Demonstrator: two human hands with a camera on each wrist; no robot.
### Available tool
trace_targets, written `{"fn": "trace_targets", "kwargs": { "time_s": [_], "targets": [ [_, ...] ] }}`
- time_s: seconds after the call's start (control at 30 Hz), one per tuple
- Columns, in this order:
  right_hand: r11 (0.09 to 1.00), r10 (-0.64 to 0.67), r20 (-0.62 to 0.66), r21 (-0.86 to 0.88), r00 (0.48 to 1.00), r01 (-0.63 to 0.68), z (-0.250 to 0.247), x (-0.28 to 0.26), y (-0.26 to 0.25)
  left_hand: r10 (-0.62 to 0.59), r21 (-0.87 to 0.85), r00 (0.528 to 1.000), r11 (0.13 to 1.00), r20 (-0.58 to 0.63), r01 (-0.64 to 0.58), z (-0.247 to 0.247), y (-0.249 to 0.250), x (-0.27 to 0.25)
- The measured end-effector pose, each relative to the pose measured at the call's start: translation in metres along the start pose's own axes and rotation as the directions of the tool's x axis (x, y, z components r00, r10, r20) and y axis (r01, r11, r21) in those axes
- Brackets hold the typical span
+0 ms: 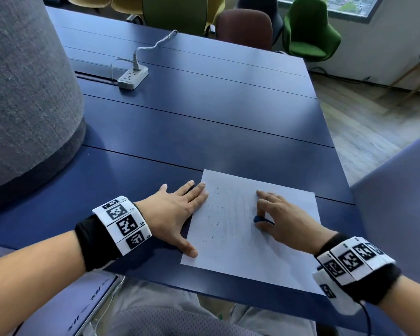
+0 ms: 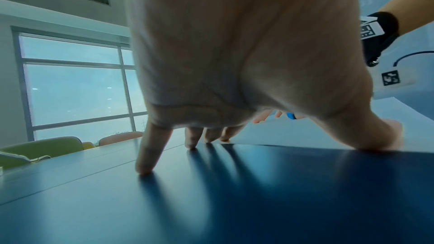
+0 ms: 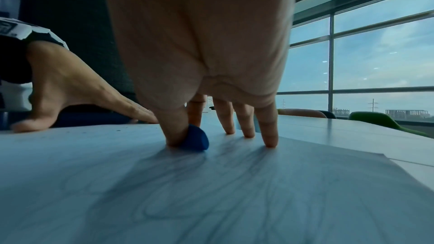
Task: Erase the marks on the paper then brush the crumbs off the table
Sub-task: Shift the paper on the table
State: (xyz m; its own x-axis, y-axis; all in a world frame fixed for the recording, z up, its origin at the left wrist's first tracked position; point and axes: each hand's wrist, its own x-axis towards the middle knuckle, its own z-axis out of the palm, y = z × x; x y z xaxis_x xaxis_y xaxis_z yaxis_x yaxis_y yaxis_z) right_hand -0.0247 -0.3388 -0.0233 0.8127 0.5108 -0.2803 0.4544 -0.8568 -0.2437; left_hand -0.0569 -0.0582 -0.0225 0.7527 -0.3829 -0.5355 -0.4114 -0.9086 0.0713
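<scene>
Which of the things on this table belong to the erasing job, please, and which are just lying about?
In use: paper, eraser, crumbs, left hand, right hand, table.
Lying about: power strip, cable, chairs.

Blue eraser [image 1: 258,218] mostly hidden under the right hand [image 1: 285,220] — crumbs [image 1: 214,223] mere specks, pencil marks [image 3: 234,183] faint, blurred

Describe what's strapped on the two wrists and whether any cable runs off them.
Both hands are bare. The left wrist band is a ring of white blocks printed with black square code markers over a black cuff. The right wrist band matches it, white marker blocks on a black cuff, with a thin dark cable trailing from its underside. No sleeves reach the wrists.
</scene>
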Motion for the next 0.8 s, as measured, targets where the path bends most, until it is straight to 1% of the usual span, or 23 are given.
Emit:
{"fn": "trace_targets", "kwargs": {
  "time_s": [0.07,0.13,0.17,0.23,0.27,0.3,0.33,0.37,0.4,0.47,0.5,0.53,0.57,0.6,0.67,0.7,0.73,0.77,0.8],
  "targets": [
    [1.000,0.007,0.009,0.005,1.000,-0.007,-0.001,-0.002,-0.002,-0.006,0.052,1.000,0.999,-0.019,0.007,0.006,0.005,-0.005],
    [1.000,0.015,0.018,0.009,1.000,-0.015,-0.002,-0.002,-0.003,0.057,0.110,0.996,0.993,-0.066,-0.050,0.013,0.022,-0.012],
    [1.000,0.020,0.020,0.012,1.000,-0.020,-0.003,-0.003,-0.003,0.128,0.119,0.988,0.986,-0.085,-0.118,0.017,0.035,-0.014],
    [1.000,0.018,0.025,0.014,1.000,-0.019,-0.003,-0.002,-0.004,0.286,0.124,0.954,0.954,-0.090,-0.274,0.029,0.061,-0.017],
    [1.000,0.018,0.026,0.019,1.000,-0.018,-0.003,-0.002,-0.003,0.350,0.129,0.933,0.932,-0.083,-0.338,0.036,0.071,-0.018],
    [1.000,0.017,0.027,0.025,1.000,-0.017,-0.003,-0.002,-0.004,0.389,0.130,0.918,0.917,-0.077,-0.377,0.042,0.078,-0.018],
    [0.999,0.016,0.029,0.029,0.999,-0.016,-0.003,-0.002,-0.004,0.394,0.135,0.916,0.914,-0.071,-0.383,0.046,0.079,-0.017],
    [0.999,0.016,0.029,0.030,0.999,-0.017,-0.003,-0.002,-0.004,0.369,0.132,0.927,0.924,-0.065,-0.359,0.049,0.076,-0.018],
    [0.999,0.016,0.027,0.033,0.999,-0.017,-0.003,-0.002,-0.003,0.312,0.125,0.948,0.945,-0.063,-0.303,0.048,0.071,-0.018],
    [0.999,0.017,0.023,0.043,1.000,-0.018,-0.003,-0.003,-0.004,0.147,0.078,0.986,0.987,-0.082,-0.141,0.047,0.050,-0.018],
    [0.999,0.020,0.022,0.048,1.000,-0.021,-0.002,-0.003,-0.003,0.077,0.057,0.988,0.996,-0.133,-0.070,0.048,0.039,-0.017],
    [0.998,0.020,0.022,0.051,1.000,-0.022,-0.002,-0.003,-0.003,0.044,0.072,0.980,0.997,-0.192,-0.031,0.044,0.034,-0.020],
    [0.998,0.020,0.020,0.051,1.000,-0.021,-0.002,-0.003,-0.003,0.049,0.082,0.979,0.996,-0.199,-0.033,0.043,0.035,-0.023],
    [0.998,0.017,0.016,0.052,1.000,-0.018,-0.002,-0.003,-0.003,0.105,0.084,0.974,0.992,-0.202,-0.090,0.046,0.039,-0.025],
    [0.998,0.010,0.008,0.059,1.000,-0.011,-0.001,-0.003,-0.002,0.281,0.104,0.946,0.958,-0.163,-0.266,0.061,0.053,-0.024],
    [0.998,0.009,0.005,0.058,1.000,-0.010,-0.001,-0.003,-0.002,0.324,0.103,0.933,0.945,-0.159,-0.310,0.067,0.058,-0.024],
    [0.998,0.010,0.003,0.056,1.000,-0.010,-0.002,-0.003,-0.003,0.309,0.123,0.939,0.948,-0.152,-0.292,0.066,0.059,-0.028],
    [0.999,0.011,0.004,0.054,1.000,-0.011,-0.002,-0.003,-0.003,0.250,0.141,0.954,0.963,-0.169,-0.227,0.062,0.058,-0.029],
    [0.999,0.012,0.004,0.051,1.000,-0.012,-0.003,-0.003,-0.004,0.163,0.092,0.973,0.985,-0.166,-0.149,0.057,0.053,-0.028]
  ]
}}
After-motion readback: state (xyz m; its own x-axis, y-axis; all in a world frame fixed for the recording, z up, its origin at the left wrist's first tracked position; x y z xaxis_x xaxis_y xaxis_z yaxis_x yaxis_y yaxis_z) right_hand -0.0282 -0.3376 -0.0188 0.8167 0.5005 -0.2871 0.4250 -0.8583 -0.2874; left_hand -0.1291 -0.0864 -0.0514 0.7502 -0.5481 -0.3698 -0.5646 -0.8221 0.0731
